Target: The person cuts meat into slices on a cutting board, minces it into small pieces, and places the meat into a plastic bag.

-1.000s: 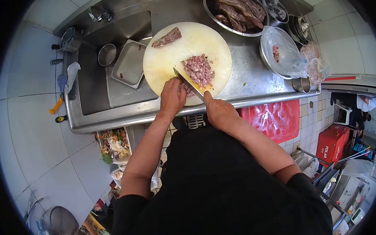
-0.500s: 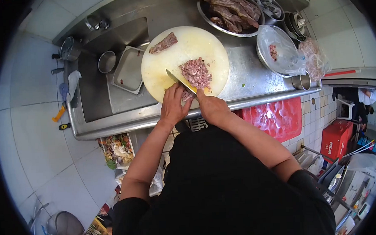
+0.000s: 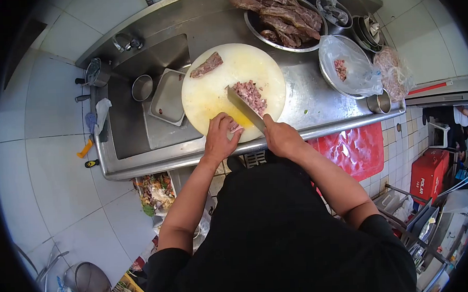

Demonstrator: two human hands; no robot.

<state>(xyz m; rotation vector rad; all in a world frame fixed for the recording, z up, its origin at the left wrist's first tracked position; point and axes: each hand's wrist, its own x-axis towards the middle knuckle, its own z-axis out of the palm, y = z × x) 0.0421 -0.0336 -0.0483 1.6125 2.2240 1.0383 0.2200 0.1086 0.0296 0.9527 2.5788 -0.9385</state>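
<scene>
My right hand (image 3: pixel 282 137) is closed round the handle of a cleaver-like kitchen knife (image 3: pixel 246 108). Its blade lies against the near left side of a heap of diced meat (image 3: pixel 252 94). On the near edge of the round cutting board (image 3: pixel 201 103), my left hand (image 3: pixel 220 137) presses its bent fingers on a small piece of meat (image 3: pixel 234 126). A gap of bare board separates that piece from the blade. Toward the board's far left rests a longer strip of meat (image 3: pixel 206 65), touched by neither hand.
Behind the board stands a big metal bowl (image 3: pixel 313 48) piled with meat strips. To the right, a bag-lined bowl (image 3: pixel 346 92) holds some diced meat, beside a small metal cup (image 3: pixel 380 103). The sink (image 3: pixel 126 127) at left contains a metal tray (image 3: pixel 167 99) and a round pot (image 3: pixel 142 88).
The knife has moved right, away from my left hand, and its blade now meets the diced heap, which looks more bunched. My left hand still holds the small piece. The whole view has shifted slightly.
</scene>
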